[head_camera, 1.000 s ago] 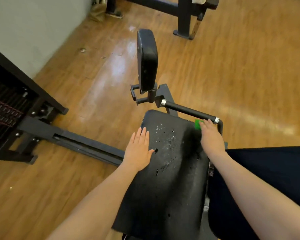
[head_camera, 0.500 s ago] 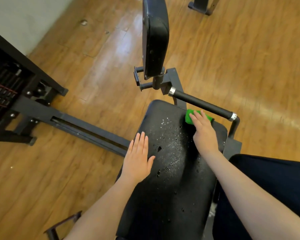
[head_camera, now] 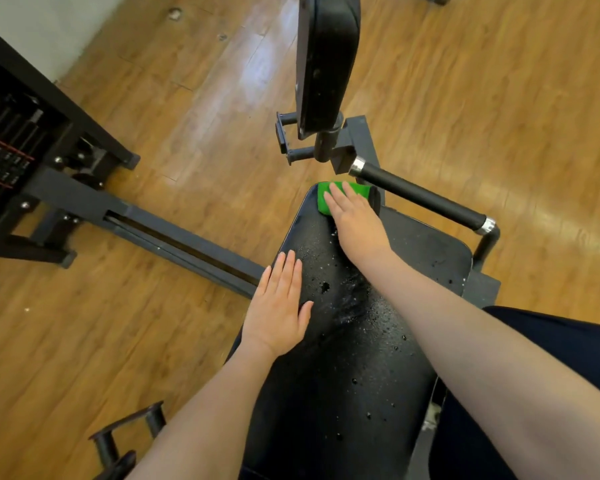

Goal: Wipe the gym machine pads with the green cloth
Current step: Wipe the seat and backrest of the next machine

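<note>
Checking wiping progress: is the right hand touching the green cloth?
Touching. The head view shows the right hand lying flat on the green cloth, pressing it onto the seat pad.

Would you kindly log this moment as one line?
right hand presses green cloth on seat pad far end | left hand flat on pad edge | droplets remain

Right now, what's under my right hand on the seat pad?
The green cloth, pressed flat by the right hand at the far end of the seat pad. Part of the cloth is covered by the hand.
</note>
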The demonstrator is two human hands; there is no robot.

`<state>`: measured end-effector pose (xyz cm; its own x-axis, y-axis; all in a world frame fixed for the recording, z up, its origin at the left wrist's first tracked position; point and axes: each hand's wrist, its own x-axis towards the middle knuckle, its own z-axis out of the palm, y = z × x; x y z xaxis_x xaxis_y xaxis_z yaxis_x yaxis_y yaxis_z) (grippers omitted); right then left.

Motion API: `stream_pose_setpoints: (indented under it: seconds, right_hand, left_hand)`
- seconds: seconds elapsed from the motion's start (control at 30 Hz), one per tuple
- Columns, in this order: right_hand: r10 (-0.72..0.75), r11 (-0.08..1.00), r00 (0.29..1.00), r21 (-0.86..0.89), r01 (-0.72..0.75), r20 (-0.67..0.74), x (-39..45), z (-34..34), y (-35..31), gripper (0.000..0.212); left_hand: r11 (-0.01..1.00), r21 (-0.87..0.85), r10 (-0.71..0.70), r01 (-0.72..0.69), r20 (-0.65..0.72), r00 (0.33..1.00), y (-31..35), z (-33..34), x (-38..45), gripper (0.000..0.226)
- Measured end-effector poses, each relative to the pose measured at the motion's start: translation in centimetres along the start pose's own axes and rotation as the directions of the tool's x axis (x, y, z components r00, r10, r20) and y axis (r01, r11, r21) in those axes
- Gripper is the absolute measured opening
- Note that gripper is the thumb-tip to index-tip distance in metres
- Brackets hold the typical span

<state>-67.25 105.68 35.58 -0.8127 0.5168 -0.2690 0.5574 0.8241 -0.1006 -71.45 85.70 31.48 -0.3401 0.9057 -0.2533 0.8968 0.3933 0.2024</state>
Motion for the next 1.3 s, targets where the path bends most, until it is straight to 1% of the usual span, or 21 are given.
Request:
stream_pose_setpoints:
  seconds: [0.13,0.23,0.5,0.67,0.8,0.87,0.93,1.03,1.07,1.1,1.13,1.2,1.23,1.3]
  right_hand:
    - [0.056,0.998,0.998,-0.007,-0.055,0.034,-2.2,-0.2,1.5,0.058]
    - [0.102,0.995,0.994,-0.008,-0.102,0.027,-4.3,0.0,3.3,0.060]
    - [0.257,0.966,0.965,-0.036,-0.255,0.052,-10.1,0.3,7.7,0.062]
    - [0.374,0.927,0.924,0.000,-0.375,0.083,-12.6,0.7,8.8,0.062]
    - [0.469,0.878,0.880,0.070,-0.474,0.074,-13.2,1.0,8.6,0.062]
    - [0.513,0.848,0.855,0.111,-0.518,0.071,-13.4,1.2,8.3,0.063]
    - [0.544,0.826,0.836,0.129,-0.548,0.073,-13.4,1.2,8.2,0.063]
    - [0.580,0.797,0.812,0.162,-0.582,0.065,-12.7,0.4,7.7,0.061]
    - [0.582,0.792,0.812,0.192,-0.579,0.045,-12.1,-0.1,7.1,0.062]
    - [0.559,0.807,0.829,0.224,-0.546,0.008,-11.3,-0.7,6.3,0.064]
    - [0.505,0.842,0.862,0.241,-0.483,-0.040,-10.3,-1.1,5.2,0.067]
    - [0.339,0.925,0.933,0.222,-0.307,-0.123,-7.5,-1.9,2.1,0.067]
    - [0.251,0.954,0.957,0.201,-0.220,-0.145,-5.9,-2.1,0.5,0.066]
    - [0.112,0.982,0.982,0.165,-0.086,-0.154,-2.7,-2.0,-2.5,0.061]
  left_hand:
    - [1.000,-0.012,0.004,-0.004,-0.028,1.000,0.0,0.0,0.0,0.064]
    - [1.000,-0.012,0.016,-0.016,-0.034,0.999,0.1,-0.1,0.0,0.065]
    - [0.998,0.060,0.014,-0.015,0.012,1.000,0.1,-0.2,0.3,0.066]
    - [0.999,0.034,0.014,-0.016,0.050,0.999,0.3,-0.7,0.2,0.065]
    - [0.998,0.005,-0.070,0.070,0.077,0.995,0.2,-0.9,-2.0,0.066]
    - [0.995,0.004,-0.098,0.098,0.069,0.993,-0.2,-0.4,-3.8,0.067]
    - [0.996,0.014,-0.094,0.094,0.065,0.993,-0.5,0.2,-5.0,0.067]
    - [0.997,0.011,-0.082,0.082,0.021,0.996,-0.7,0.4,-5.2,0.067]
    - [0.997,0.012,-0.077,0.076,0.014,0.997,-0.7,0.5,-5.2,0.067]
    - [0.997,0.012,-0.077,0.077,0.005,0.997,-0.7,0.7,-5.2,0.068]
    - [0.996,0.014,-0.085,0.085,0.004,0.996,-0.6,0.8,-5.2,0.068]
    - [0.995,0.019,-0.097,0.098,-0.008,0.995,-0.5,0.8,-5.3,0.068]
    - [0.995,0.018,-0.095,0.095,-0.015,0.995,-0.4,0.9,-5.4,0.066]
    - [0.996,0.012,-0.093,0.093,-0.009,0.996,-0.5,1.0,-5.5,0.065]
